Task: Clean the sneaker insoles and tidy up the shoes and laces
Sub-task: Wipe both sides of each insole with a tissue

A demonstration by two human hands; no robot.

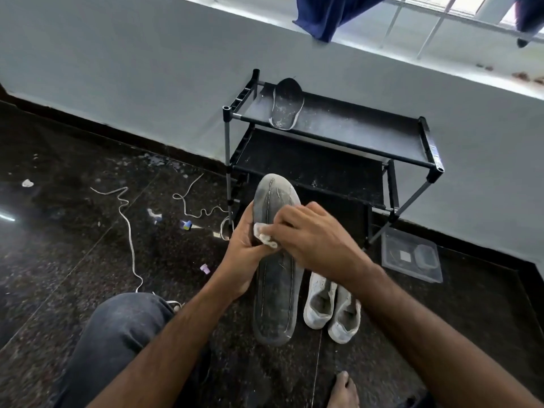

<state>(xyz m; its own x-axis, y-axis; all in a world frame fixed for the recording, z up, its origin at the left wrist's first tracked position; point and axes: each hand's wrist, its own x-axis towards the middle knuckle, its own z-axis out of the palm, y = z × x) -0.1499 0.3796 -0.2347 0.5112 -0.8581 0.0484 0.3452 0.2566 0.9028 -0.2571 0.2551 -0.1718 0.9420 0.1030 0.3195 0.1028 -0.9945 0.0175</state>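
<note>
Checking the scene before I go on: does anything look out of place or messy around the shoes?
Yes. Two white laces lie loose and tangled on the dark floor, left of the rack, with small scraps scattered nearby. The second insole on the rack's top shelf looks speckled with white residue.

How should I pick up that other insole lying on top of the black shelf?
Probably pinch the insole at its near, rounded end, which pokes slightly over the shelf's front bar. Come from the front: it lies flat, so that overhanging edge lets fingers slip underneath.

left hand [245,245] gripping, right hand [312,231] seemingly pinching
</note>
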